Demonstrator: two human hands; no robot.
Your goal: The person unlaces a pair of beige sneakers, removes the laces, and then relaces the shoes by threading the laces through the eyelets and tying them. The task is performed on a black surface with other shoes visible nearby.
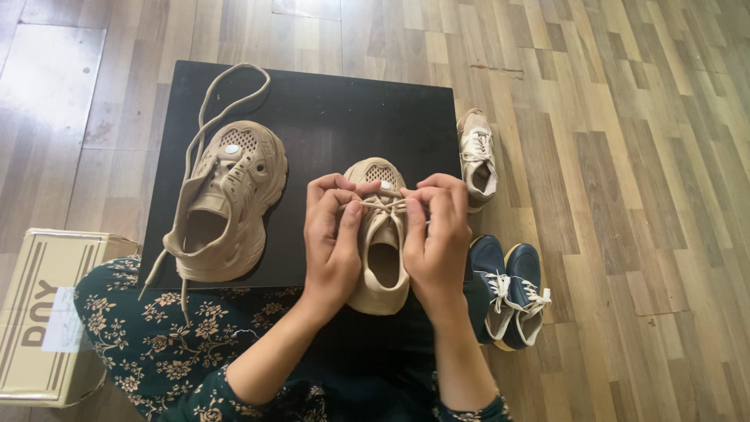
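Lacing in hand: left hand [332,234] and right hand [437,234], fingers pinched shut on the tan lace [384,206] across a beige shoe [380,250] between them on the black tabletop [336,109]. Toe pointing away, long axis running toward the wearer (heel nearest); next, likely, drawing the lace snug and even.

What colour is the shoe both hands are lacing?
Beige shoe, held by the left hand and right hand; head view.

Hands hide the sides of the beige shoe [380,242] on the black board [328,117]; left of the board, cardboard box [39,312] cut by frame edge.
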